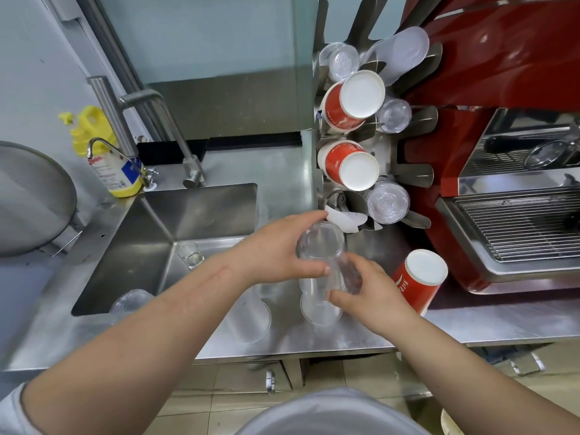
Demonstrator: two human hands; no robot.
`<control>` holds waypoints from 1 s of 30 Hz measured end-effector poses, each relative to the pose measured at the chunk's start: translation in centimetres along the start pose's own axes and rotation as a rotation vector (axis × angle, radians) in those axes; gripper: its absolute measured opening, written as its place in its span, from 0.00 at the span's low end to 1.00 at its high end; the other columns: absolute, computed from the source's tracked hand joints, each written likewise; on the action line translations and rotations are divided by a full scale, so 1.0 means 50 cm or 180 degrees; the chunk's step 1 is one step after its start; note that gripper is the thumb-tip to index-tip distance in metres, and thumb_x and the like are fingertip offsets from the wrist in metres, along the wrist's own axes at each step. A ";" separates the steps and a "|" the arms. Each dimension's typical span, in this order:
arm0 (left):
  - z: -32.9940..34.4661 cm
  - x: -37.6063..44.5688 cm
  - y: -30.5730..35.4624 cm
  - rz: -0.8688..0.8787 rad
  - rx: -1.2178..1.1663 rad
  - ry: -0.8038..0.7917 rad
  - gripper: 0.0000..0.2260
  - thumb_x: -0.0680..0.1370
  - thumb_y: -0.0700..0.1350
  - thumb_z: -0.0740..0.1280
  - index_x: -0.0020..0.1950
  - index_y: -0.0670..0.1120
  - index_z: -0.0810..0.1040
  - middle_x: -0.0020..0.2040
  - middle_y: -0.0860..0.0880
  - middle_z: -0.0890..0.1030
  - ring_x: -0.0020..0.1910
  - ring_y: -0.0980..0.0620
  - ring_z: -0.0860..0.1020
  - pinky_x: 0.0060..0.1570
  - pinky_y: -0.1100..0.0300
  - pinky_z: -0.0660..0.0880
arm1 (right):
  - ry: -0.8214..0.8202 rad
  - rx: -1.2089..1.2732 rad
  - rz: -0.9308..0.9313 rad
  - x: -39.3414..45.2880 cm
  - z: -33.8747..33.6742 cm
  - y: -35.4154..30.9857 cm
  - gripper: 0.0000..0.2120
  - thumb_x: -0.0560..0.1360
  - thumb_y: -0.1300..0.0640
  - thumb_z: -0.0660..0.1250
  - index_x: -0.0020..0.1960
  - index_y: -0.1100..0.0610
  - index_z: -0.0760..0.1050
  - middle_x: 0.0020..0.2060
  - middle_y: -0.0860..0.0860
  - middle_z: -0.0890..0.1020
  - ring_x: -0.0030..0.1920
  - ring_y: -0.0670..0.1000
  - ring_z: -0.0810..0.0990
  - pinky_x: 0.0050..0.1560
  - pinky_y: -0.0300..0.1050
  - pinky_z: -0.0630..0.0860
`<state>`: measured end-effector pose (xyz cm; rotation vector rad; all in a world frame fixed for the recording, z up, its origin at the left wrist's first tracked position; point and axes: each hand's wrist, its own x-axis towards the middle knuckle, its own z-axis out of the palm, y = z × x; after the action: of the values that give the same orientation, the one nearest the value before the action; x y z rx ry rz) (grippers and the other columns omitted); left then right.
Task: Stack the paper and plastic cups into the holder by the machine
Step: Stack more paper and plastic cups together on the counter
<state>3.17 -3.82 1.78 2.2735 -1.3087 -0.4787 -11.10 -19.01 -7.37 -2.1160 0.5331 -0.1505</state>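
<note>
At the far left a yellow bottle (103, 152) stands by the tap, out of the way behind the sink (163, 246), and a small glass (190, 255) sits in the basin. Near the sink's front edge a clear cup (130, 301) rests upside down, and another clear cup (251, 315) stands on the tabletop (502, 321) just right of it, both probably waiting their turn.

In the middle, the left hand (276, 249) wraps the upper end of a stack of plastic cups (323, 268), its grip closed around the stack with the thumb pressed on the near side. The right hand (367, 293) clamps the lower part of the same stack from the right, fingers curled over it. Holding both ends likely keeps the slippery cups nested and straight. The stack is lifted above the tabletop, just in front of the holder.

Right of the hands, the holder (417, 175) stands against the red machine (502, 73). Its slots already carry tilted red paper cups (351, 98) and clear cups, bases towards the camera. The near-left slot (342, 199) holds only a white sleeve or liner, so it looks like the likely target. A further stack of red paper cups (417, 281) leans on the tabletop beside the machine, not yet loaded.
</note>
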 end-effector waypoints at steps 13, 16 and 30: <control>-0.101 -0.086 0.056 0.0088 -0.0389 0.0737 0.32 0.60 0.68 0.71 0.63 0.69 0.66 0.56 0.71 0.75 0.55 0.68 0.74 0.52 0.67 0.76 | 0.0196 0.0119 -0.0459 -0.026 -0.029 -0.126 0.30 0.61 0.42 0.73 0.62 0.35 0.67 0.52 0.36 0.70 0.45 0.36 0.75 0.43 0.31 0.69; -0.131 -0.117 0.057 0.0115 -0.0425 0.0889 0.34 0.60 0.67 0.71 0.65 0.66 0.69 0.56 0.68 0.76 0.55 0.64 0.77 0.54 0.65 0.77 | 0.0208 0.0158 -0.0598 -0.024 -0.021 -0.164 0.30 0.61 0.42 0.72 0.61 0.36 0.69 0.53 0.37 0.71 0.46 0.37 0.76 0.44 0.32 0.70; -0.235 -0.312 -0.073 -0.0370 -0.0477 0.1458 0.31 0.63 0.66 0.73 0.64 0.66 0.69 0.59 0.60 0.78 0.58 0.58 0.79 0.58 0.55 0.78 | -0.0469 -0.0056 -0.1153 0.013 0.147 -0.341 0.29 0.63 0.44 0.74 0.62 0.39 0.69 0.55 0.42 0.72 0.47 0.38 0.74 0.44 0.31 0.69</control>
<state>4.25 14.01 10.48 2.1698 -0.8868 -0.0768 -2.89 -5.45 2.28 -2.2038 0.0612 -0.1926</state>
